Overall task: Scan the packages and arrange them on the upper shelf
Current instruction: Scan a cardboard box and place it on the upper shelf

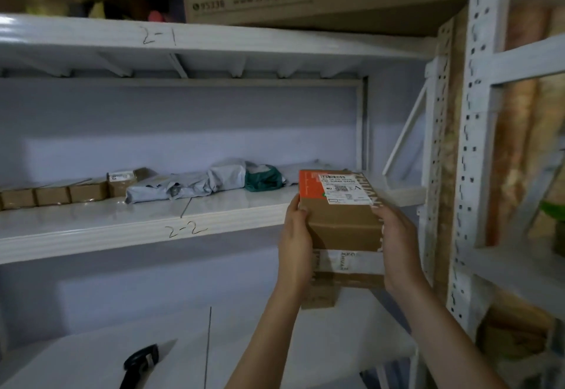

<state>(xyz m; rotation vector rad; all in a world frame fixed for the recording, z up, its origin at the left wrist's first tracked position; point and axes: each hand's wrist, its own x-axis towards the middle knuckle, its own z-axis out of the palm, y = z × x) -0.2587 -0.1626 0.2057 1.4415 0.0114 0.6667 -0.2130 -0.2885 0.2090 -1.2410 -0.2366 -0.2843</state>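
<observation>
Both hands clamp brown cardboard parcel w/ orange panel and white label (342, 220) at front edge of white metal shelf marked 2-2 (122, 229).
L hand (295, 245) and R hand (397, 245) curl round its sides. On shelf behind: grey poly mailers (189, 188), small brown cartons (55, 196). Black handheld scanner (139, 364) lies on the shelf below.

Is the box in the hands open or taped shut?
Shut. White tape crosses the brown box, and no flap is lifted; the left hand and right hand hold its sides.
</observation>
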